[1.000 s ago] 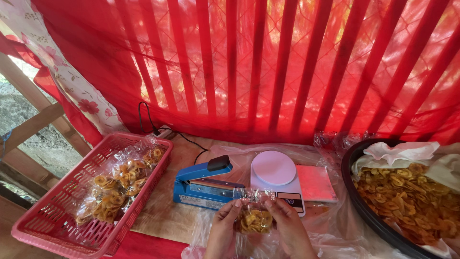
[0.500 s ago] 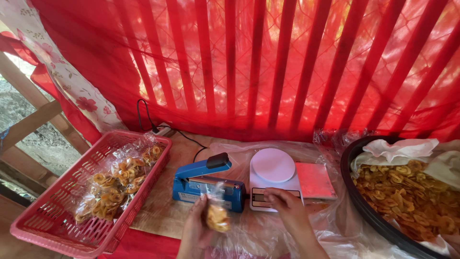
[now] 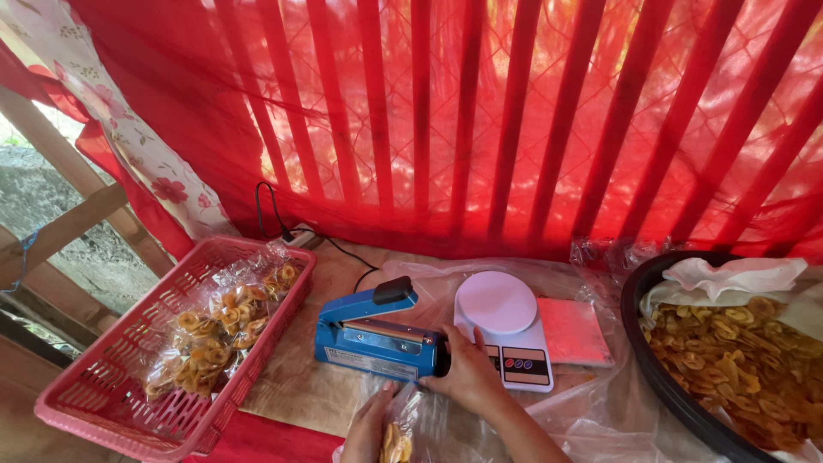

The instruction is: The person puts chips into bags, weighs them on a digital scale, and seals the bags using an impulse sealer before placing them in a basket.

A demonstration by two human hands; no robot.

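Just below the blue sealer, the left hand pinches a light, crinkly chip bag near its top. Right hand rests on the sealer's end, seemingly gripping it; the chips inside look brittle.

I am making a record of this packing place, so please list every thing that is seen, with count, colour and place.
heat sealer: one, blue with black handle, centre of the table.
kitchen scale: one, white with round plate, right of the sealer.
flat pad: one, pink, right of the scale.
basket: one, pink plastic, left.
filled bags: several, clear with yellow chips, in the basket.
basin: one, black, right, holding loose chips.
curtain: one, red, behind.
power cable: one, black, by the curtain.
small bag: one, clear with chips, bottom edge.
left hand: holds the small bag.
right hand: on the sealer's front end.
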